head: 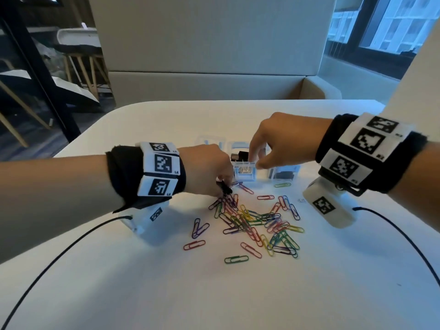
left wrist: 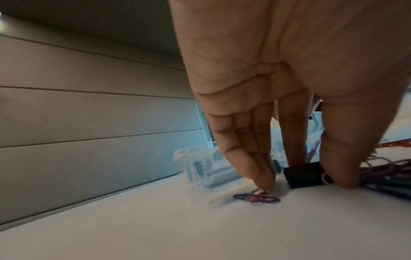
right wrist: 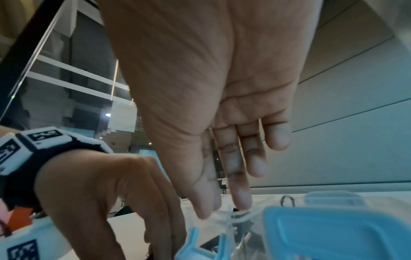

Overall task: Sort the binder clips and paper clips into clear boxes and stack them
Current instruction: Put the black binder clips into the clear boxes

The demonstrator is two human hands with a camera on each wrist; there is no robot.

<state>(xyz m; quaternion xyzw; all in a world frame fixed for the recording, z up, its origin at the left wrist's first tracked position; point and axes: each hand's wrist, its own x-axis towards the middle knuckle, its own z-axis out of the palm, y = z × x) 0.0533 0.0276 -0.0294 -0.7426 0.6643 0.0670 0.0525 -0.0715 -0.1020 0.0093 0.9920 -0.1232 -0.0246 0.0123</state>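
Many coloured paper clips (head: pixel 257 225) lie heaped mid-table. My left hand (head: pixel 209 172) reaches down at the heap's far left edge. Its thumb and forefinger pinch a black binder clip (head: pixel 225 188) (left wrist: pixel 304 175) that stands on the table, while the other fingertips touch a few paper clips (left wrist: pixel 255 198). My right hand (head: pixel 273 144) (right wrist: pixel 222 209) hangs over a small clear box (head: pixel 245 173) holding binder clips, and its thumb and forefinger pinch the box's rim (right wrist: pixel 242 213). Another black binder clip (head: pixel 239 155) shows just behind that box.
A second clear box (head: pixel 283 174) with dark contents stands right of the first. More clear boxes or lids (head: pixel 210 141) sit behind. A blue lid (right wrist: pixel 333 232) fills the right wrist view's lower right. Black cables (head: pixel 59 256) trail from both wrists. A cushioned bench backs the white table (head: pixel 119 294).
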